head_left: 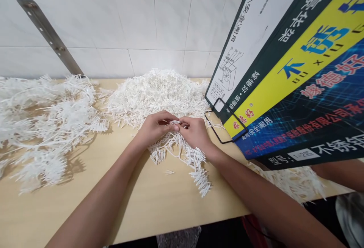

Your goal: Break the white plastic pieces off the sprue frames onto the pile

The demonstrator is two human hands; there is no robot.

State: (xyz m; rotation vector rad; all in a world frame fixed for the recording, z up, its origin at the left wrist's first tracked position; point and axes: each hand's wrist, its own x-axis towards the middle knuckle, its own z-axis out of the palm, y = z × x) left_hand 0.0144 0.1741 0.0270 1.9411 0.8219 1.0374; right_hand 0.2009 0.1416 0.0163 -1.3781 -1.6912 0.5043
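Pale tabletop [159,202] beneath a stringy white bunch [196,160], finely bristled.

A strand heap [159,88] lies on the table [99,210] behind the hands [153,128], with another pile [54,162] left and a carton [284,69] right.

White strands [196,159] — partly hidden (behind the hands [153,128] [196,130])

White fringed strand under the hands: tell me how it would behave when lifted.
The white fringed strand would probably droop, since it lies in loose curves. It looks light, being made of thin pieces. Its crowded, bristly tips might snag each other.
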